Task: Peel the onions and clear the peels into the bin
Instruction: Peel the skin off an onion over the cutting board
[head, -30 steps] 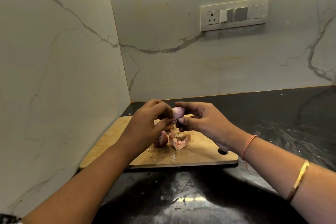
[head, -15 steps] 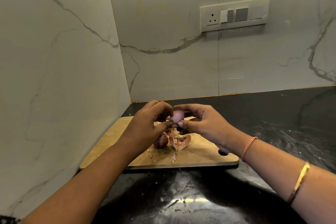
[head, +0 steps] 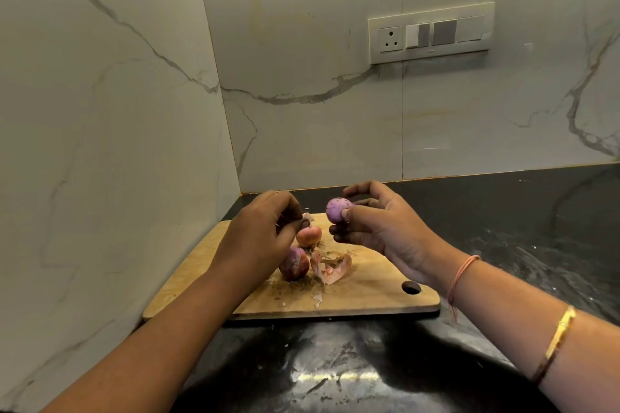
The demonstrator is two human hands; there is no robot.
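Onions are the job, and all of it happens over the black counter (head: 503,211), where the wooden cutting board (head: 369,292) lies at the left, close against the marble wall. My right hand (head: 379,228) hovers above the far side of the board, thumb and fingertips curled round the peeled onion (head: 337,209), pale purple and bare. My left hand (head: 265,238) is just left of it and apart from it, fingers bunched. On the board below lie a reddish onion (head: 308,235) farther off and a darker onion (head: 294,263) nearer, both with skins on, and to their right a pile of peels (head: 330,268) with crumbs around it. Smallest is the scrap of peel (head: 308,216) that my left fingertips seem to pinch. I judge one onion done and two to go. Next I should drop the scrap, set the bare onion aside from the skins and pick up another. No bin is in view.
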